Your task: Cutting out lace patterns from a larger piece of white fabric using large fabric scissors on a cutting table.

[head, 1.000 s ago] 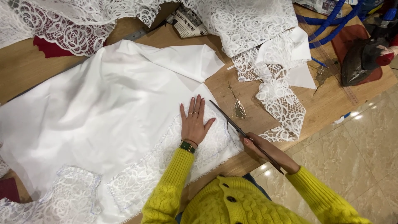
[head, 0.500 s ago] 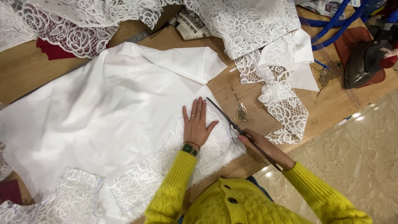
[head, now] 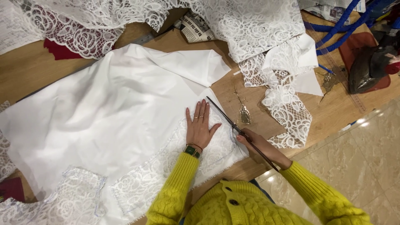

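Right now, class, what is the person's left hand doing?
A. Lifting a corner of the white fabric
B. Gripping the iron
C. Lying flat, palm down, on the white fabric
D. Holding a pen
C: the left hand lies flat with fingers spread on the white fabric, while the right hand holds a long thin ruler along the fabric's edge.

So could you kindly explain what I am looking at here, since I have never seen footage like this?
This is no machine: a person wears a camera on the head, so the single view looks down at their own two hands and yellow sleeves. The left hand lies flat on white cloth spread over a wooden table, pressing on a lace strip. The right hand holds a long thin stick, perhaps a ruler or marking tool, along the cloth's edge. More lace lies at the top, and an iron stands at the far right.
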